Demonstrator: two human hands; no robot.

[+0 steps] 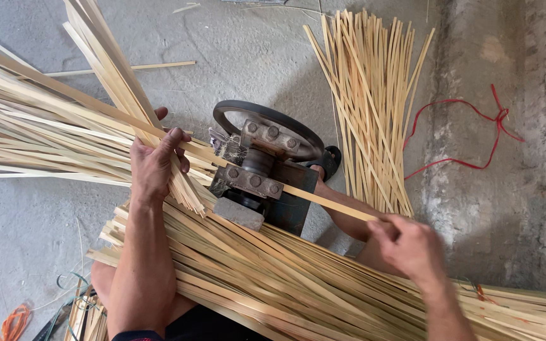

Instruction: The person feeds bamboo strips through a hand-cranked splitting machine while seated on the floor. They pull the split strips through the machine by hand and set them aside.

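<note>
My left hand (154, 165) grips a bundle of pale bamboo strips (112, 76) that fans up and to the left. One long bamboo strip (323, 200) runs through a small dark metal splitting machine (261, 173) with a round wheel on top. My right hand (406, 243) pinches that strip's end on the machine's right side. A large heap of strips (273, 278) lies across my lap beneath both arms.
A loose sheaf of strips (371, 95) lies on the concrete floor behind the machine. A red cord (475, 136) curls on the floor at right. More strips spread at far left (26, 126). Orange and green cords (17, 319) sit at bottom left.
</note>
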